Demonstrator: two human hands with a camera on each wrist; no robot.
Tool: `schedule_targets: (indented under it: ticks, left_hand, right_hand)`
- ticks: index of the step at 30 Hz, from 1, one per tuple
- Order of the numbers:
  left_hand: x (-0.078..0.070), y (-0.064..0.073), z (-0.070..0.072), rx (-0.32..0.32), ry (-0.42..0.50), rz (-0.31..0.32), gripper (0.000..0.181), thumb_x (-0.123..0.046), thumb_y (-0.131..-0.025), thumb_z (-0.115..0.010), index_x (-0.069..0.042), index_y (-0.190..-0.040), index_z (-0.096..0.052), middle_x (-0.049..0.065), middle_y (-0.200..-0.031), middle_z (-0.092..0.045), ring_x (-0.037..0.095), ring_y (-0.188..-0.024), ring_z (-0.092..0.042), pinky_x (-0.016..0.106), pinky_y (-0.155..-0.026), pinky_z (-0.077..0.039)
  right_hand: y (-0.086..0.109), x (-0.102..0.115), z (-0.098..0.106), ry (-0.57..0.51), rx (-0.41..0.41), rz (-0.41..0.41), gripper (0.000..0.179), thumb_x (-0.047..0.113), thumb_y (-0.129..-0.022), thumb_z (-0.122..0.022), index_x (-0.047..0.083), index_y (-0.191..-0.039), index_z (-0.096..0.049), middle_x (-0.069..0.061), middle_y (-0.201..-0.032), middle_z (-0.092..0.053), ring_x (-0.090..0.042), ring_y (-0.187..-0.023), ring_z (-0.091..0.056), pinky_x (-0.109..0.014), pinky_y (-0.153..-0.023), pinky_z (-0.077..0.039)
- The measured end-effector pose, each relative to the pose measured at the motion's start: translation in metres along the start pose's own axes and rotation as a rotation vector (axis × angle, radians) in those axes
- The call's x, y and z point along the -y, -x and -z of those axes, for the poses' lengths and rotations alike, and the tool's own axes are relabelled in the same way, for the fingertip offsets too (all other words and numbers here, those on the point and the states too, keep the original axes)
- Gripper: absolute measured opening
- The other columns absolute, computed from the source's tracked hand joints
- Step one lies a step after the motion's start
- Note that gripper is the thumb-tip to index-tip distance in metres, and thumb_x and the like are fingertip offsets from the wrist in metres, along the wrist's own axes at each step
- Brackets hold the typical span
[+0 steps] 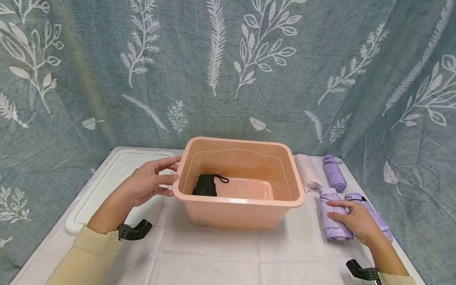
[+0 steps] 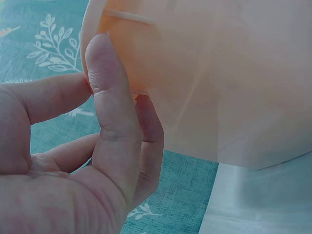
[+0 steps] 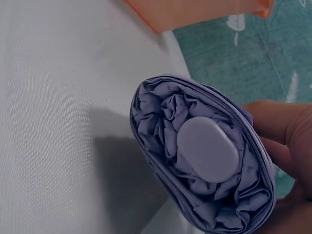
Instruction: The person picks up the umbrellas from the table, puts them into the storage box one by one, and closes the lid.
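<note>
A peach plastic bin (image 1: pixel 235 215) stands at the middle of the table. My left hand (image 1: pixel 144 184) grips its left rim, and the left wrist view shows the thumb and fingertips against the bin's edge (image 2: pixel 95 29). Inside the bin, toward the left, lies a small black folded umbrella (image 1: pixel 206 186) with a wrist loop. My right hand (image 1: pixel 356 221) holds a rolled purple umbrella (image 1: pixel 331 227) to the right of the bin. Its end, with an oval pale cap (image 3: pixel 208 148), faces the right wrist camera; the fingertips are partly hidden there.
Another purple umbrella (image 1: pixel 379 221) lies beside the right hand, partly covered by it. A third purple umbrella (image 1: pixel 335 174) and a pale pink wrapped bundle (image 1: pixel 308 173) lie behind. A white lid (image 1: pixel 107 186) rests on the left; a leaf-patterned curtain (image 1: pixel 199 111) encloses the table.
</note>
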State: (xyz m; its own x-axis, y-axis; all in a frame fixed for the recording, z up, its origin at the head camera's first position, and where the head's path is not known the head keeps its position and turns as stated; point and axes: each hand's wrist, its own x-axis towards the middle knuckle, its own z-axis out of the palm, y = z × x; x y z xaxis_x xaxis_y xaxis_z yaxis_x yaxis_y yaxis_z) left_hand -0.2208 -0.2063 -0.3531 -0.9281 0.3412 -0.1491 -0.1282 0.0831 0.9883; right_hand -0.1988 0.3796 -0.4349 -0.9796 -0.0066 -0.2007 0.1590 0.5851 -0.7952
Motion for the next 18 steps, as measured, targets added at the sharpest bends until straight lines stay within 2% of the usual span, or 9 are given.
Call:
schedule_targets:
  ticks: [1, 2, 3, 4, 6, 8, 10, 12, 18]
  left_hand:
    - [0.000, 0.000, 0.000, 0.001, 0.001, 0.000, 0.073, -0.010, -0.097, -0.070, -0.009, -0.161, -0.034, 0.004, -0.122, -0.046, 0.014, -0.084, -0.070, 0.033, -0.070, -0.065]
    - [0.000, 0.000, 0.000, 0.001, 0.003, -0.002, 0.073, -0.010, -0.097, -0.070, -0.009, -0.161, -0.034, 0.004, -0.122, -0.046, 0.014, -0.084, -0.070, 0.033, -0.070, -0.065]
    - [0.000, 0.001, 0.000, 0.001, 0.004, -0.002, 0.073, -0.010, -0.097, -0.070, -0.009, -0.161, -0.034, 0.004, -0.122, -0.046, 0.014, -0.085, -0.070, 0.033, -0.070, -0.065]
    - [0.000, 0.001, 0.000, 0.000, 0.004, -0.003, 0.073, -0.010, -0.097, -0.070, -0.009, -0.161, -0.034, 0.004, -0.122, -0.046, 0.014, -0.085, -0.070, 0.033, -0.070, -0.065]
    - [0.000, 0.001, 0.000, -0.002, 0.003, -0.003, 0.073, -0.010, -0.097, -0.070, -0.009, -0.161, -0.034, 0.005, -0.123, -0.046, 0.013, -0.084, -0.070, 0.032, -0.070, -0.065]
    - [0.000, 0.001, 0.000, -0.002, 0.001, -0.001, 0.073, -0.010, -0.097, -0.070, -0.009, -0.161, -0.033, 0.006, -0.124, -0.045, 0.013, -0.084, -0.070, 0.032, -0.070, -0.065]
    - [-0.001, 0.001, 0.000, -0.004, 0.001, 0.002, 0.073, -0.011, -0.098, -0.070, -0.009, -0.161, -0.033, 0.006, -0.125, -0.045, 0.013, -0.084, -0.070, 0.032, -0.070, -0.065]
    - [-0.001, 0.000, -0.001, -0.003, 0.002, 0.002, 0.073, -0.011, -0.098, -0.070, -0.009, -0.161, -0.033, 0.007, -0.126, -0.044, 0.013, -0.084, -0.070, 0.032, -0.070, -0.065]
    - [0.000, 0.001, 0.000, -0.005, 0.013, 0.000, 0.073, -0.010, -0.098, -0.070, -0.009, -0.161, -0.034, 0.007, -0.125, -0.044, 0.013, -0.081, -0.070, 0.031, -0.070, -0.065]
  right_hand:
    - [0.000, 0.000, 0.000, -0.010, -0.008, 0.005, 0.058, 0.020, -0.090, -0.080, -0.007, -0.138, -0.059, -0.034, -0.160, -0.026, -0.045, -0.142, -0.030, -0.014, -0.091, -0.044]
    - [0.000, 0.000, -0.001, -0.023, -0.017, 0.016, 0.059, 0.019, -0.090, -0.080, -0.008, -0.138, -0.059, -0.033, -0.160, -0.027, -0.045, -0.143, -0.029, -0.013, -0.091, -0.045]
    - [0.000, 0.000, -0.002, -0.033, -0.026, 0.028, 0.059, 0.019, -0.091, -0.079, -0.008, -0.138, -0.058, -0.032, -0.160, -0.028, -0.045, -0.146, -0.026, -0.015, -0.097, -0.045]
    - [-0.001, 0.000, -0.002, -0.049, -0.033, 0.042, 0.059, 0.018, -0.091, -0.079, -0.010, -0.138, -0.057, -0.033, -0.160, -0.028, -0.047, -0.148, -0.023, -0.022, -0.108, -0.044]
    - [-0.001, 0.001, -0.003, -0.071, -0.041, 0.059, 0.060, 0.016, -0.091, -0.078, -0.011, -0.139, -0.055, -0.034, -0.161, -0.025, -0.051, -0.152, -0.016, -0.044, -0.124, -0.032]
    - [-0.002, 0.002, -0.004, -0.093, -0.045, 0.062, 0.061, 0.016, -0.092, -0.078, -0.012, -0.140, -0.053, -0.036, -0.163, -0.019, -0.054, -0.153, -0.010, -0.066, -0.124, -0.014]
    - [-0.003, 0.003, -0.004, -0.115, -0.049, 0.054, 0.063, 0.016, -0.093, -0.077, -0.012, -0.142, -0.051, -0.038, -0.164, -0.009, -0.057, -0.153, -0.003, -0.068, -0.124, -0.008]
    - [-0.004, 0.005, -0.005, -0.131, -0.061, 0.046, 0.063, 0.017, -0.093, -0.077, -0.010, -0.143, -0.050, -0.038, -0.165, -0.005, -0.056, -0.154, 0.000, -0.067, -0.124, -0.009]
    - [-0.003, 0.016, -0.006, -0.193, -0.098, 0.046, 0.063, 0.023, -0.094, -0.077, -0.004, -0.144, -0.052, -0.030, -0.168, -0.007, -0.050, -0.156, -0.002, -0.061, -0.123, -0.019]
